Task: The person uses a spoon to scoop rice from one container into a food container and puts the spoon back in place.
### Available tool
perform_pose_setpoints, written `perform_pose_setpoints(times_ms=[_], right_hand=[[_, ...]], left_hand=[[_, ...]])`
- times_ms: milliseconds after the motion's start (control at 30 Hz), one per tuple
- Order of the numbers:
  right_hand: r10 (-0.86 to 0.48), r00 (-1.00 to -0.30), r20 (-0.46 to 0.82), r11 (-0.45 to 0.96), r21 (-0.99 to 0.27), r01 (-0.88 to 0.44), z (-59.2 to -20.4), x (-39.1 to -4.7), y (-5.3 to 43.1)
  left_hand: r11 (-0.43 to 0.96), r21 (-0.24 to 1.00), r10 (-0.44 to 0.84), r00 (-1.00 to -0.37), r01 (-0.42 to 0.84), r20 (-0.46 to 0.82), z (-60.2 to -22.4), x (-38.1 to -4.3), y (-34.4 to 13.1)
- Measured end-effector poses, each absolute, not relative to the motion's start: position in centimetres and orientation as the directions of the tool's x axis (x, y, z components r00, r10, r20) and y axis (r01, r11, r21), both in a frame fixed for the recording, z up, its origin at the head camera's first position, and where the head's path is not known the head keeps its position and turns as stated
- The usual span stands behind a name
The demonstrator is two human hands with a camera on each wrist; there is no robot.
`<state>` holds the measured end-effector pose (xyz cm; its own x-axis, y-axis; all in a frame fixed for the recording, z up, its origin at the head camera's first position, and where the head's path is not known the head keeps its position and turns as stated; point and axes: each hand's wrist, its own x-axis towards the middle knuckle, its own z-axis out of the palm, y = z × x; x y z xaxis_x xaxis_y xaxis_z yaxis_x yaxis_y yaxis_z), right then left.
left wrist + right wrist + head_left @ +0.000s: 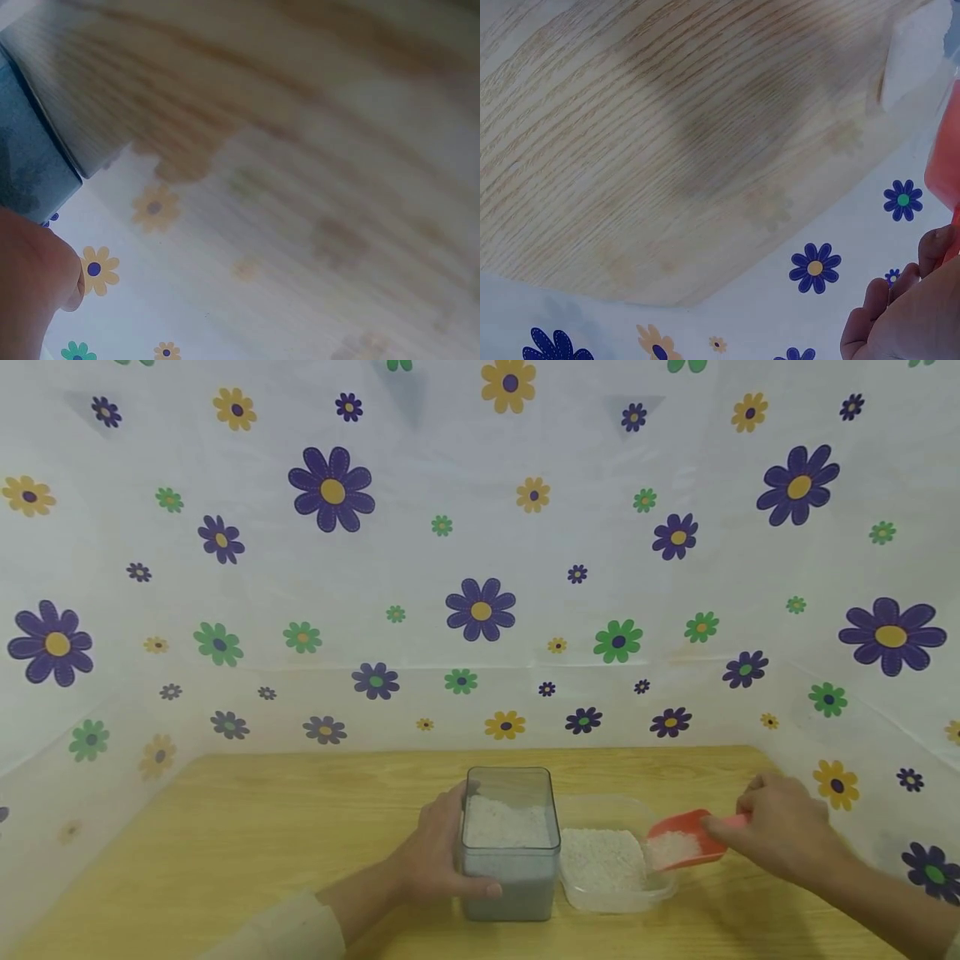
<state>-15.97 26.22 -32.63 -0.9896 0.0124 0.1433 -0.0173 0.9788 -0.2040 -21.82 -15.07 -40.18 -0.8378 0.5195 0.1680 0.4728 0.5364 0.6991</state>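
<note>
In the head view, the left hand (427, 860) was spread wide around the left side of the grey box (510, 893), its thumb laid across the front wall and its other fingers reaching toward the back, where the box partly hid them. The box, directly to the right of that palm, was open at the top, with white grains (506, 822) inside. A pale sleeve (296, 935) covered the forearm behind the hand. The right hand (787, 827) was closed on the handle of the red scoop (708, 841), thumb along it and fingers bent. The scoop pointed left from this hand and carried a small load of grains, its mouth over the near side of the clear tub (615, 902); whether it touched the tub could not be told. That tub lay to the left of the right hand, just beside the box, and held more grains. The wood-patterned counter (300, 860) spread out to the left of the left hand, and a flowered sheet (420, 568) rose beyond both hands.

In the left wrist view, only part of the left hand showed, with the blue-tinted box just above it.

In the right wrist view, the right hand's fingers were curled, with the scoop just above them and part of the tub farther up.
</note>
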Motion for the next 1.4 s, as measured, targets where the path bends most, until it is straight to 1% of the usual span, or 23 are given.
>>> perform_pose_setpoints(times_ms=[233,467,567,700,767,833,900,967,1000,1033,1100,1133,1267,1400], right_hand=[[0.006,-0.979,0.204,0.984,-0.174,-0.030,-32.4,-15.9,26.6],[-0.014,-0.970,0.244,0.988,-0.147,-0.051,-32.2,-15.7,26.2],[-0.048,-0.959,0.279,0.990,-0.114,-0.083,-32.0,-15.7,25.5],[-0.151,-0.918,0.367,0.985,-0.025,-0.172,-31.7,-15.5,24.6],[-0.239,-0.868,0.436,0.968,0.037,-0.249,-31.7,-15.4,24.3],[-0.359,-0.775,0.520,0.930,0.123,-0.347,-31.8,-15.6,24.1],[-0.473,-0.641,0.604,0.872,0.216,-0.440,-31.9,-15.9,23.9],[-0.558,-0.497,0.664,0.810,0.308,-0.498,-31.6,-16.3,23.5],[-0.583,-0.437,0.685,0.787,0.344,-0.512,-31.3,-16.5,23.2],[-0.597,-0.393,0.700,0.773,0.369,-0.516,-31.0,-16.7,22.8],[-0.607,-0.330,0.723,0.753,0.391,-0.528,-30.1,-17.2,21.8],[-0.607,-0.311,0.732,0.750,0.396,-0.530,-29.5,-17.4,21.3],[-0.596,-0.247,0.764,0.735,0.395,-0.550,-27.8,-18.4,18.8],[-0.594,-0.201,0.779,0.722,0.406,-0.560,-26.8,-19.1,16.0]], left_hand=[[0.521,0.697,0.531,-0.827,0.493,0.187,-40.1,-21.9,-15.0],[0.532,0.702,0.523,-0.836,0.474,0.169,-40.1,-21.9,-15.0],[0.532,0.702,0.520,-0.837,0.473,0.170,-40.2,-21.9,-15.0],[0.533,0.697,0.522,-0.835,0.480,0.177,-40.3,-21.9,-15.1],[0.534,0.694,0.523,-0.834,0.483,0.179,-40.4,-22.0,-15.1],[0.536,0.696,0.519,-0.837,0.478,0.174,-40.5,-22.0,-15.1],[0.539,0.696,0.516,-0.839,0.475,0.173,-40.5,-22.1,-15.1],[0.534,0.693,0.518,-0.835,0.484,0.184,-40.5,-22.1,-15.1],[0.534,0.691,0.519,-0.834,0.488,0.187,-40.5,-22.2,-15.1],[0.534,0.687,0.521,-0.832,0.493,0.193,-40.5,-22.2,-15.0],[0.533,0.683,0.522,-0.829,0.500,0.200,-40.6,-22.3,-15.0],[0.529,0.684,0.522,-0.828,0.503,0.205,-40.6,-22.3,-15.0],[0.525,0.688,0.518,-0.829,0.501,0.210,-40.7,-22.3,-15.1],[0.523,0.686,0.519,-0.827,0.507,0.215,-40.8,-22.2,-15.2]])
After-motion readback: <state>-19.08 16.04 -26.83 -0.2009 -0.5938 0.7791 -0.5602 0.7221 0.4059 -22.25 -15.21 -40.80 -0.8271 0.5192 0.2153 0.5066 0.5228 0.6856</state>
